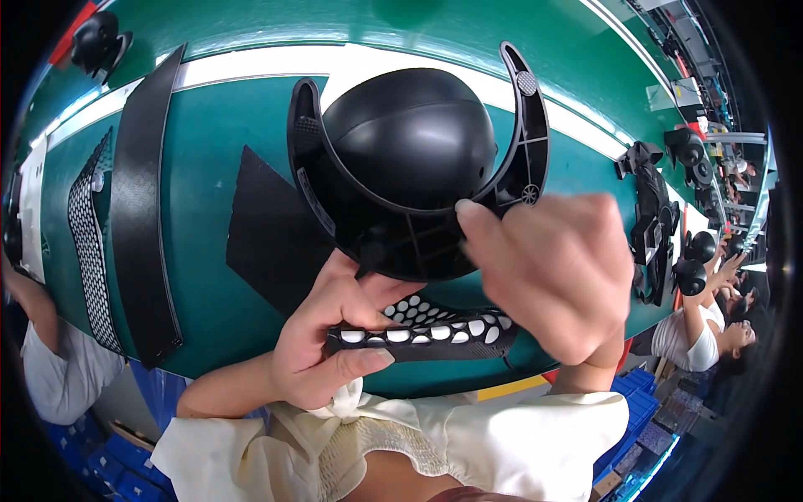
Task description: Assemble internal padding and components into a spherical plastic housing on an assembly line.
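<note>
the left hand (322, 343) grips a black strip with oval holes (427, 333) and props the black dome (410, 167) from below, just above the green bench (209, 318). the right hand (552, 272), blurred, curls its fingers (477, 222) onto the dome's curved bracket (523, 159). a flat black sheet (268, 234) lies beside; long black strips (142, 209) and a mesh strip (88, 243) lie further left. more domes (690, 259) and other workers sit to the right.
</note>
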Demonstrator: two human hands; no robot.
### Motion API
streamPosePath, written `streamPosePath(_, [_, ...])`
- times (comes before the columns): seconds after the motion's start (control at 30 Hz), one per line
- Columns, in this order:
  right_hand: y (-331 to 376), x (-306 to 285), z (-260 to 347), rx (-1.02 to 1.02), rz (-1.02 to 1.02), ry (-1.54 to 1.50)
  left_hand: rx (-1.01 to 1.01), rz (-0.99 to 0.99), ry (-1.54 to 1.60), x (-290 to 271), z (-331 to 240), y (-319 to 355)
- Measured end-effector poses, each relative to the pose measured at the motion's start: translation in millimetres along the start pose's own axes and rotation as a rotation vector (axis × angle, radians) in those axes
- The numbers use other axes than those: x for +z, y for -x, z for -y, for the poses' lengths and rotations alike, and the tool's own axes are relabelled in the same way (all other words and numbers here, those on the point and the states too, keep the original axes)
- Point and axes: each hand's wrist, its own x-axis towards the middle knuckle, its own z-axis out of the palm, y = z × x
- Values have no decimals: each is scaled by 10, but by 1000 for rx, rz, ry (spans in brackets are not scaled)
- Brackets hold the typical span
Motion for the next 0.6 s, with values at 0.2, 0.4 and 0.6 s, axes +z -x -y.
streamPosePath(0.2, [61, -4, -95, -164, 93, 98, -46, -16, -23, -28, -20, 26])
streamPosePath(0.4, [126, 138, -128, -134, -13, 0, -52, 6, -80, -87, -32, 12])
streamPosePath(0.6, [128, 335, -63, -221, -297, 246, 25, 29, -51, -64, -46, 6])
